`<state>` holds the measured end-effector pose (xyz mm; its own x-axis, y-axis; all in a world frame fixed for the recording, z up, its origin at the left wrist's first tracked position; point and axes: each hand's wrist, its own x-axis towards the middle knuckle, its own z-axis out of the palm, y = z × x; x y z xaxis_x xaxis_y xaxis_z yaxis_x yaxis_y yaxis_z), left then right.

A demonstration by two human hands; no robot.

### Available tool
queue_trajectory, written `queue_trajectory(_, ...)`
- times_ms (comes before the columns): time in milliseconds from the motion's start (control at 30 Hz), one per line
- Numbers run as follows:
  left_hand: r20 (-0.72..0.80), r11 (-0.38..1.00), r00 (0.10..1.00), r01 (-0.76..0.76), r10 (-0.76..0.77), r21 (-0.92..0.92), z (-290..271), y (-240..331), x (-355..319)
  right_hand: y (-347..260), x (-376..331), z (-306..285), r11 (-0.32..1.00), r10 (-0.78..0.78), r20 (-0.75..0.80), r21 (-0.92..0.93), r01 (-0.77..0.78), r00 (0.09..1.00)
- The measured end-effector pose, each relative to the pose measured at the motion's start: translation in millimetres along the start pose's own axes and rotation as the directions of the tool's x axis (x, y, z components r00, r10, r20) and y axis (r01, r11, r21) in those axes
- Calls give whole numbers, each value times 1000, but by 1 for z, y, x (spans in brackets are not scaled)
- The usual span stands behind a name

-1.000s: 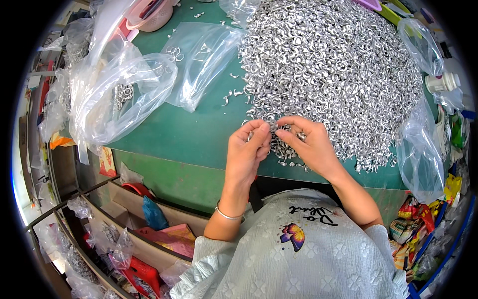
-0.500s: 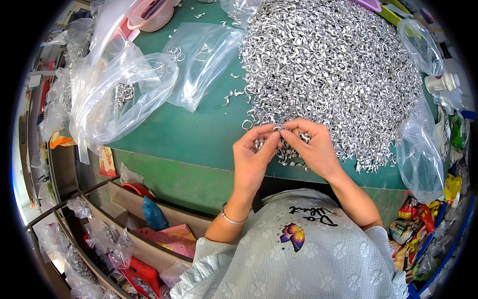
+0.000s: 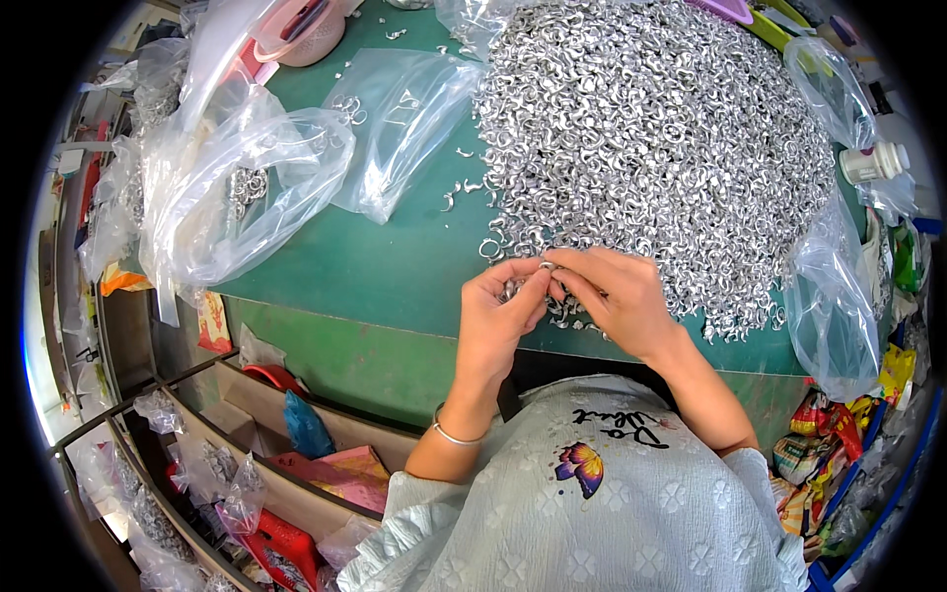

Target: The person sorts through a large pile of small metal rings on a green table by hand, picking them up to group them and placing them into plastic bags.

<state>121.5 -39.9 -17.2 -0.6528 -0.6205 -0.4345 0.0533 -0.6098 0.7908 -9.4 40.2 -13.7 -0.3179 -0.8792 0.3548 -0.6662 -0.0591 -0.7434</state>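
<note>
My left hand (image 3: 490, 321) is closed, pinching a small silver metal piece (image 3: 547, 265) between thumb and forefinger. More silver pieces (image 3: 509, 289) sit in its curled fingers. Against the pinched piece, from the right, press the thumb and fingertips of my right hand (image 3: 626, 301); its other fingers are curled, so whatever lies inside them is hidden. Both hands are at the near edge of a large pile of small curved silver metal pieces (image 3: 651, 138). Just left of the pile, a silver ring (image 3: 490, 248) lies on the green table (image 3: 395, 271).
At the left lie a crumpled clear plastic bag (image 3: 247, 227) holding silver rings and a flat clear bag (image 3: 409, 128). A pink basket (image 3: 314, 44) stands far left. On the right are a white bottle (image 3: 874, 163) and another clear bag (image 3: 838, 306). An open drawer (image 3: 256, 419) is below left.
My right hand has rolled over, its back now more upward and its fingers drawn together, hiding the silver pieces that showed in it. The left hand has hardly moved.
</note>
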Motion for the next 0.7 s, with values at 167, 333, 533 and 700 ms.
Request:
queue_trajectory(167, 21, 994, 996, 89, -88, -65, -3, 1, 0, -2, 1, -6, 960, 154, 130, 216, -180, 979)
queue_trajectory(333, -66, 1000, 998, -5, 4, -11, 5, 1, -4, 4, -3, 1, 849, 331, 64, 414, -327, 941)
queue_trajectory(533, -133, 946, 957, -222, 258, 237, 14, -6, -7, -15, 1, -4, 963, 250, -36, 111, -245, 968)
queue_trajectory(700, -150, 945, 947, -250, 284, 210, 15, -12, -4, -16, 1, 0, 943, 314, -73, 139, -302, 947)
